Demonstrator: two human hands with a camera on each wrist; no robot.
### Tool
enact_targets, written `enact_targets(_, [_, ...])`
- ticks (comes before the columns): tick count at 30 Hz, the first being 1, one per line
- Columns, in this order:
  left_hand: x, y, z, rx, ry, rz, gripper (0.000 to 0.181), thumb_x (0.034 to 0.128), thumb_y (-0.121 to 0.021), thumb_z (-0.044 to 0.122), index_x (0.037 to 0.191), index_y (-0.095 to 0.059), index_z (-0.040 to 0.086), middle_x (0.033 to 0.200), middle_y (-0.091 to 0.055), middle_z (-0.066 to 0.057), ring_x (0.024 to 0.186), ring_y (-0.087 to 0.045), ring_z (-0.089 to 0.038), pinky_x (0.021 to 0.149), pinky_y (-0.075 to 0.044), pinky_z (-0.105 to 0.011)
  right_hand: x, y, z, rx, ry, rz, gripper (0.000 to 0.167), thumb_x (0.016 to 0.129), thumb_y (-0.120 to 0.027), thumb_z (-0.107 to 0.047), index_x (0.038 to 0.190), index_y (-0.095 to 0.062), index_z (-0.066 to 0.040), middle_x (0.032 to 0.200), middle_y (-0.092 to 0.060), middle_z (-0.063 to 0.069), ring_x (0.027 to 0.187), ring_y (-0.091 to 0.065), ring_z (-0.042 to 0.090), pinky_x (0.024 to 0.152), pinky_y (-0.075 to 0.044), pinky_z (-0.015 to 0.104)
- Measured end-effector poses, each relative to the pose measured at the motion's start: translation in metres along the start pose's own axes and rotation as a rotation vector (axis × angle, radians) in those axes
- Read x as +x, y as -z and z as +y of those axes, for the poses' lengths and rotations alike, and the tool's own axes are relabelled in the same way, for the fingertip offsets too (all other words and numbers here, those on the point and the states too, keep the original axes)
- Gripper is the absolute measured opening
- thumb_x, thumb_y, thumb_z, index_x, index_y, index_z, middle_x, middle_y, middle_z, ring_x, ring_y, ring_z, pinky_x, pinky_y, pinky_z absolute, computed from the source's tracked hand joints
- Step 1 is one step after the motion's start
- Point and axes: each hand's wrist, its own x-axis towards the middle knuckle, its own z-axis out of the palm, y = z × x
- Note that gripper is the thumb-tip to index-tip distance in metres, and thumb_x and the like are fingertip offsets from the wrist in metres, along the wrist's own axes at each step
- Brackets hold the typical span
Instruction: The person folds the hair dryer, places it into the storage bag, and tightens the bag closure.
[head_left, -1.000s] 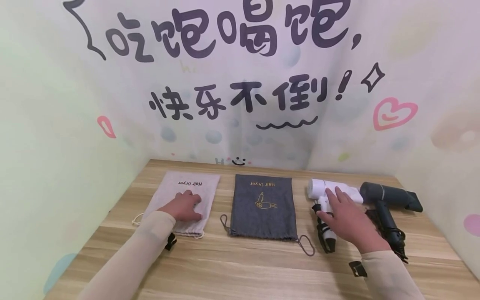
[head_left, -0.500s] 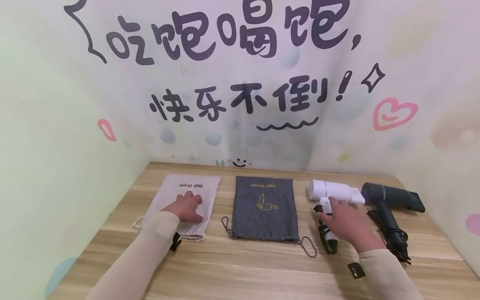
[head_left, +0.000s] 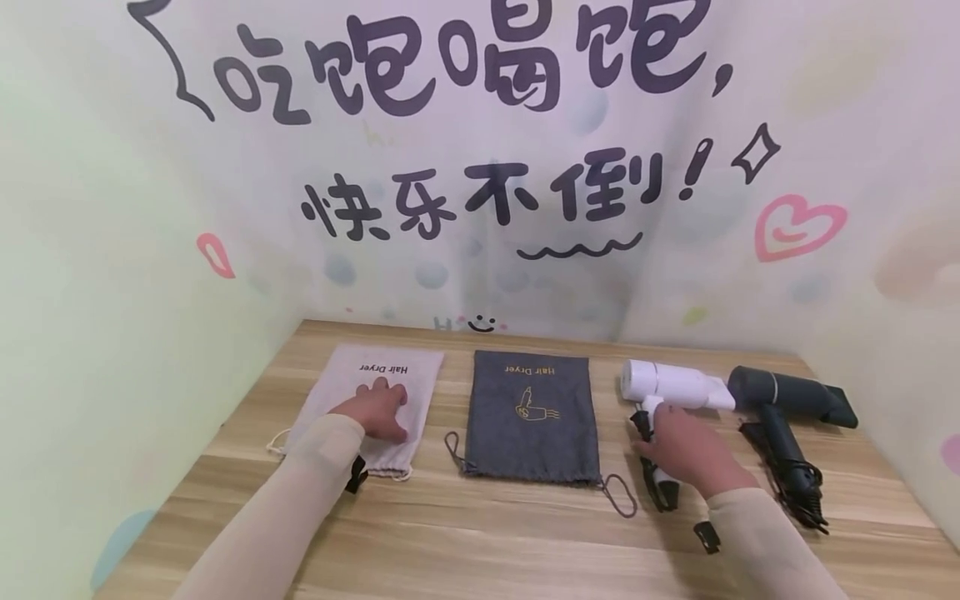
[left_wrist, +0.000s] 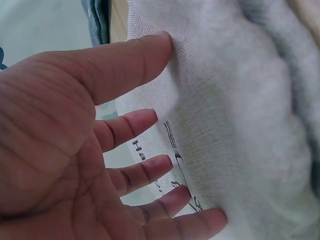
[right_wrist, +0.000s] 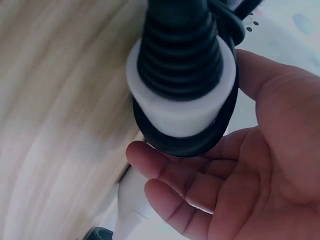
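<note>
My left hand rests its spread fingertips on a pale drawstring bag printed "Hair Dryer". In the left wrist view the thumb and fingertips touch the pale cloth without pinching it. At the right, a white hair dryer lies on the table, its handle bound with a black cord. My right hand is wrapped round that handle. The right wrist view shows the handle's white end between thumb and curled fingers, with the ribbed black cord sleeve nearest the camera.
Between the hands lies a dark grey drawstring bag with a yellow dryer print. A black hair dryer with its cord wound on the handle lies right of the white one. A printed cloth hangs behind the wooden table.
My right hand has slid down from the white dryer's body to its handle, and its fingers have curled round it. The left hand stays on the pale bag.
</note>
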Motion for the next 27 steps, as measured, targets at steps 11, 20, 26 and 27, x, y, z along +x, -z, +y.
enact_targets(11, [-0.004,-0.007,-0.004,0.002,-0.005,0.015,0.054,0.0762,-0.082,0.027,0.12,-0.059,0.005,0.111,-0.049,-0.019,0.101,-0.047,-0.04,0.086,-0.044,-0.055,-0.001,-0.003,-0.007,-0.015,0.012,-0.025,0.031,0.086,-0.075,-0.029,0.078,-0.056,-0.005,0.066,-0.054,0.003,0.057,-0.054,0.019,0.057,-0.047,0.039])
enact_targets(20, [-0.007,-0.006,-0.007,0.006,0.006,0.009,0.052,0.0772,-0.081,0.026,0.119,-0.058,0.005,0.11,-0.048,-0.018,0.099,-0.047,-0.039,0.085,-0.044,-0.054,0.002,0.001,-0.022,-0.058,0.001,-0.053,0.028,0.09,-0.068,-0.021,0.067,-0.057,-0.01,0.065,-0.053,0.002,0.056,-0.052,0.018,0.055,-0.045,0.037])
enact_targets(26, [-0.004,-0.003,-0.001,-0.001,0.03,-0.012,0.052,0.0803,-0.08,0.028,0.123,-0.058,0.007,0.113,-0.048,-0.017,0.103,-0.046,-0.038,0.087,-0.044,-0.053,0.005,0.009,-0.021,-0.073,-0.01,-0.068,0.024,0.088,-0.065,-0.014,0.067,-0.056,-0.009,0.066,-0.053,0.004,0.056,-0.052,0.019,0.053,-0.044,0.036])
enact_targets(27, [-0.003,-0.002,-0.001,0.002,0.035,-0.015,0.053,0.081,-0.079,0.029,0.124,-0.057,0.007,0.115,-0.048,-0.017,0.104,-0.046,-0.038,0.087,-0.044,-0.052,0.005,0.01,-0.02,-0.063,-0.018,-0.074,0.023,0.088,-0.065,-0.013,0.067,-0.056,-0.009,0.066,-0.053,0.004,0.055,-0.052,0.019,0.052,-0.044,0.035])
